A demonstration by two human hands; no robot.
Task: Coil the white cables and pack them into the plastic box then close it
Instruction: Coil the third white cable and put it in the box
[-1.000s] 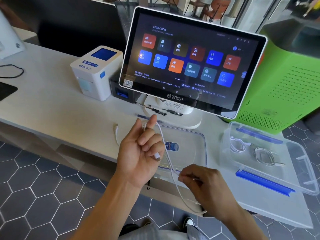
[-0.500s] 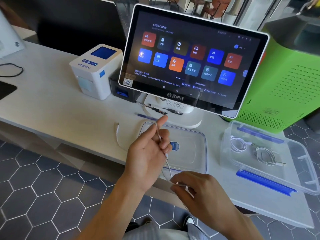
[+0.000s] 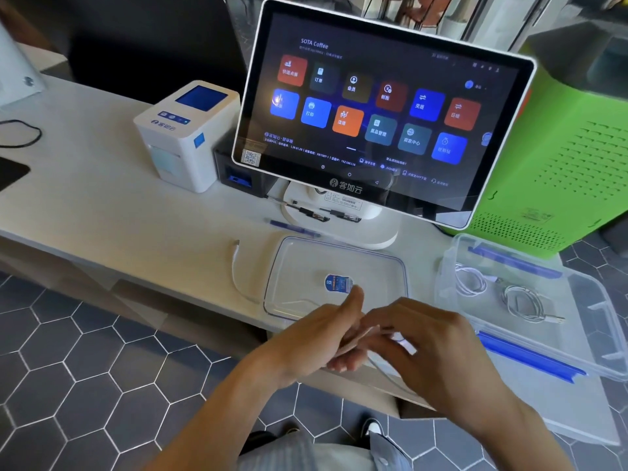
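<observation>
My left hand and my right hand meet just in front of the counter edge, both holding a thin white cable. The picture is blurred here, and most of that cable is hidden between the fingers. My right fingers curl over my left fingertips. A second white cable lies loose on the counter to the left. The clear plastic box stands open at the right, with two coiled white cables inside. Its clear lid, with a blue sticker, lies flat on the counter behind my hands.
A touchscreen terminal on a white stand rises behind the lid. A small white printer stands to its left and a green machine to its right. A blue pen lies by the stand. The counter edge runs under my hands.
My left hand has dropped from above the lid toward the counter edge. My right hand has risen to meet it, and the hanging length of cable between them has been drawn in.
</observation>
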